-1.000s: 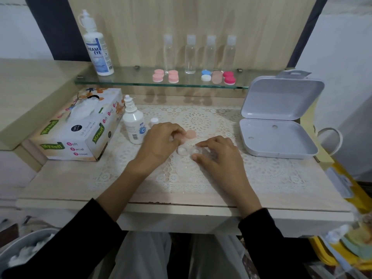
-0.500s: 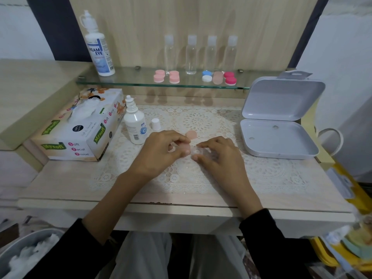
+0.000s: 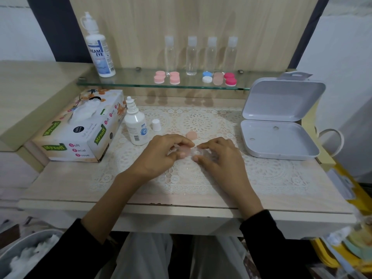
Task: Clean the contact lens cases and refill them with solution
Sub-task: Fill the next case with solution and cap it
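Solution bottle at 10 o'clock of the hands, spare cap at 12; left hand pinches a pink lid over the earlier-bare well, right hand grips the case.

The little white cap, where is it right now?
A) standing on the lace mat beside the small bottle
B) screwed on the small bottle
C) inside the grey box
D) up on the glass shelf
A: the little white cap stands upright on the lace mat beside the small bottle, whose nozzle is bare.
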Action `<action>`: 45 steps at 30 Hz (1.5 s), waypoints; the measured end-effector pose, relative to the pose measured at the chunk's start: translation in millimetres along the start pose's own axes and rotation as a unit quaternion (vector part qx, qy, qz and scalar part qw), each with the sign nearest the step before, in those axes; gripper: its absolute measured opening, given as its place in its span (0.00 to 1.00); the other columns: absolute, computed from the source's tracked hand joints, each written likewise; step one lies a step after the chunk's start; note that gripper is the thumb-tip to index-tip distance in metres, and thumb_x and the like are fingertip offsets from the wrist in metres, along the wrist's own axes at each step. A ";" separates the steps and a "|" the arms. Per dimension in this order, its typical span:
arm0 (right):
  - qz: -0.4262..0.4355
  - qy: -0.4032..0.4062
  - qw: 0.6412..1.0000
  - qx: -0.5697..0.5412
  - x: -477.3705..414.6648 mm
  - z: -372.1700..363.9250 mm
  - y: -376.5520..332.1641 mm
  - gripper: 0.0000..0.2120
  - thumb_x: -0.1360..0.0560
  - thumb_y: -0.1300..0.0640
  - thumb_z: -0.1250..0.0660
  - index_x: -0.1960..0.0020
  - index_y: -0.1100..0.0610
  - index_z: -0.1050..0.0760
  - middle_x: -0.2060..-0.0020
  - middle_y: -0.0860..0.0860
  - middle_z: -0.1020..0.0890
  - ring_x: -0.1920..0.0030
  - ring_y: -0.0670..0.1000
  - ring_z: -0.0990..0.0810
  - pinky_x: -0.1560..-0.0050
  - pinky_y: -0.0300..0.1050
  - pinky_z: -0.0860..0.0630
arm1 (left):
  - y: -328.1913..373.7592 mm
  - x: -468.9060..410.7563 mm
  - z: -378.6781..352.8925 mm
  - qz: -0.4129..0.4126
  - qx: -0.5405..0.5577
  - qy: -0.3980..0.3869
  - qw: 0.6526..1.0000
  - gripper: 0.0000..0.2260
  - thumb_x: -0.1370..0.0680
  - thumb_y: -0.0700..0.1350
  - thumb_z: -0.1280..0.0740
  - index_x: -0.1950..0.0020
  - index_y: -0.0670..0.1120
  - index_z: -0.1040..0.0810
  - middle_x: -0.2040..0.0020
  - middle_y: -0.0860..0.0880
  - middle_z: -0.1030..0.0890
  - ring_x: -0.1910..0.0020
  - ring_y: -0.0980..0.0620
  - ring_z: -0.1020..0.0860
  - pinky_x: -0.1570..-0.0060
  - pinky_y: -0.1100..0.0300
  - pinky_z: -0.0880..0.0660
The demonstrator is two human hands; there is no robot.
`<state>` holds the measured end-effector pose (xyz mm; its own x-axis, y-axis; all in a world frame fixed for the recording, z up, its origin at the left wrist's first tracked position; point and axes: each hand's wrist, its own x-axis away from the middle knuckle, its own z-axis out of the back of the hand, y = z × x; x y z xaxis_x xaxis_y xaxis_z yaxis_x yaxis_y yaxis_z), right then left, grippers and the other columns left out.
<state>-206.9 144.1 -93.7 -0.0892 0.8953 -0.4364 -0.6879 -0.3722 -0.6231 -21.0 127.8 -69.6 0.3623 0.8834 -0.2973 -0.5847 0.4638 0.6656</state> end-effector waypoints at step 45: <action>-0.004 -0.008 1.000 0.005 -1.6 -0.8 1.4 0.13 0.28 0.47 0.27 0.45 0.49 0.18 0.50 0.46 0.22 0.46 0.48 0.28 0.44 0.52 0.30 | 2.2 -2.1 3.0 0.016 -0.102 0.027 0.994 0.13 0.32 0.53 0.24 0.51 0.49 0.18 0.57 0.54 0.19 0.56 0.56 0.25 0.52 0.56 0.27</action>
<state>-207.1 142.0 -94.4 -0.0959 0.9020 -0.4210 -0.6958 -0.3632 -0.6197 -20.9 126.8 -65.5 0.3046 0.8979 -0.3178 -0.7323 0.4341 0.5246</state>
